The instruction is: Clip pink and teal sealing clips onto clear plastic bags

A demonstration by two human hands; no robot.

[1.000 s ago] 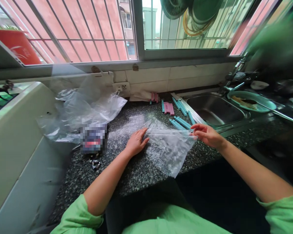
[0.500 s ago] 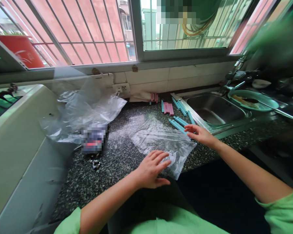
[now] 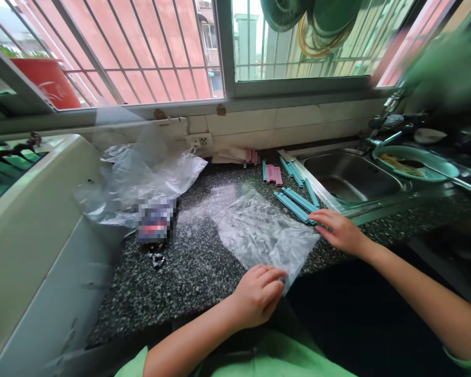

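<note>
A clear plastic bag [image 3: 265,230] lies flat on the speckled dark countertop, a little crumpled. At its near edge, my left hand [image 3: 261,296] has its fingers curled closed on the film. My right hand [image 3: 339,233] is by the bag's right corner, thumb and fingers apart. Its fingertips reach the near end of several blue bag-clip-like strips [image 3: 292,206]; whether they touch is hard to tell. Farther back lie more blue strips [image 3: 291,172] and a group of pink strips [image 3: 273,175].
To the right are a steel sink [image 3: 349,175] and a green basket [image 3: 416,162]. On the left, a heap of clear plastic [image 3: 141,178] lies beside a blurred-out item [image 3: 156,221] and a shiny keyring-like object [image 3: 157,259]. A white basin [image 3: 35,209] borders the counter.
My left hand has drawn nearer to me and its fingers have curled in at the bag's edge. My right hand has moved slightly right and down. The view has shifted a little.
</note>
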